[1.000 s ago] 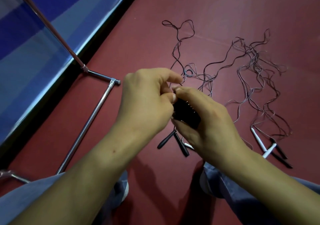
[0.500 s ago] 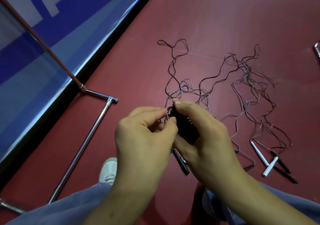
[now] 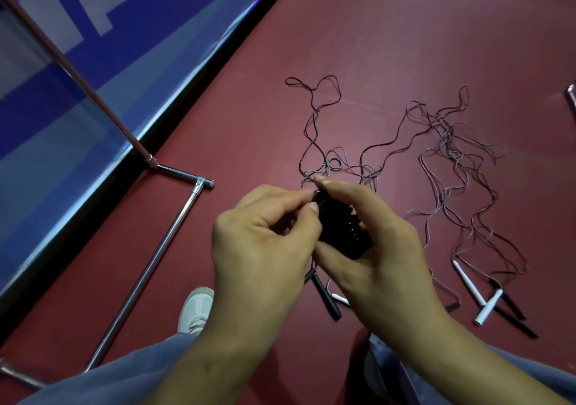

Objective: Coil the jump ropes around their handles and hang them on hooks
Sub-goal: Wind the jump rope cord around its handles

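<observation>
My right hand (image 3: 374, 248) grips a pair of black jump rope handles (image 3: 343, 230) with thin cord wound around them. My left hand (image 3: 265, 242) pinches the cord at the upper end of that bundle. Loose thin ropes (image 3: 448, 161) lie tangled on the red floor beyond my hands. Another black handle (image 3: 327, 298) lies on the floor under my hands. Two white handles (image 3: 477, 292) and black handles (image 3: 511, 308) lie crossed at the right.
A chrome rack base (image 3: 165, 242) runs along the floor at the left, with a slanted pole (image 3: 78, 74) rising from its joint. A blue and white wall panel (image 3: 62, 92) borders the floor. My white shoe (image 3: 196, 308) and blue trouser legs are below.
The view has tilted so my hands sit lower in the frame. My left hand keeps working the cord at the top of the bundle held in my right hand.
</observation>
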Demonstrator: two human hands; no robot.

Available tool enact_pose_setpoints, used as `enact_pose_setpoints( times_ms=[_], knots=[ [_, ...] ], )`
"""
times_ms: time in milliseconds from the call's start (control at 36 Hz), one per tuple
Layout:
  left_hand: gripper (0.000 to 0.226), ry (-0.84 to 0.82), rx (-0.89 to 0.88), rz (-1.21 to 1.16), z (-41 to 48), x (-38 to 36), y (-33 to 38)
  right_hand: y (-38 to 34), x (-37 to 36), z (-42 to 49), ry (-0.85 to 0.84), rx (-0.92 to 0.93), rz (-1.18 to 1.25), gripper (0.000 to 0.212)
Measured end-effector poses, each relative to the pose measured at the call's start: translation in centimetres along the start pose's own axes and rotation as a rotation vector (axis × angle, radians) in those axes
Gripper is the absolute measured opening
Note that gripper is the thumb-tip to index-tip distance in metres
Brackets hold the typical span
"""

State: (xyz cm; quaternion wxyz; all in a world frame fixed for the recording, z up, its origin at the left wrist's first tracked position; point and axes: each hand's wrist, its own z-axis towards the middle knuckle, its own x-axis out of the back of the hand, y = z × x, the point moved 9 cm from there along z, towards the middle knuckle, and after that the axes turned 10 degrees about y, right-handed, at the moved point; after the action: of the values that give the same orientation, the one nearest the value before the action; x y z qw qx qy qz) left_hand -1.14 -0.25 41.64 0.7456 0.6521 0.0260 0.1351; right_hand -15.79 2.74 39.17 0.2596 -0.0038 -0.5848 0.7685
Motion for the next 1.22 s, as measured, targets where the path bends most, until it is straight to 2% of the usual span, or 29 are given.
enact_pose_setpoints(
  times_ms=[139, 278, 639, 944, 1139, 1222],
  knots=[
    [0.024, -0.039, -0.145, 0.084, 0.2, 0.0, 0.8, -0.7, 0.0, 0.1, -0.007, 0.054, -0.014, 0.05],
    [0.022, -0.077, -0.201, 0.102, 0.2, -0.2, 0.9, -0.8, 0.0, 0.1, -0.032, 0.065, -0.025, 0.049],
    [0.021, -0.047, -0.001, 0.031, 0.9, -0.6, -0.4, -1.3, -0.3, 0.4, -0.073, 0.138, -0.177, 0.048],
    [0.025, -0.061, 0.079, 0.153, 1.8, -0.2, -1.8, -1.5, -1.2, 0.0, -0.136, 0.17, -0.269, 0.052],
    [0.024, -0.184, -0.084, 0.304, 2.1, -1.4, -0.7, -1.0, -1.0, 0.1, -0.145, 0.044, -0.193, 0.046],
    [0.02, -0.287, 0.073, 0.152, 2.6, -2.1, -2.1, -1.0, -0.1, 1.0, -0.195, 0.028, -0.21, 0.046]
  ],
)
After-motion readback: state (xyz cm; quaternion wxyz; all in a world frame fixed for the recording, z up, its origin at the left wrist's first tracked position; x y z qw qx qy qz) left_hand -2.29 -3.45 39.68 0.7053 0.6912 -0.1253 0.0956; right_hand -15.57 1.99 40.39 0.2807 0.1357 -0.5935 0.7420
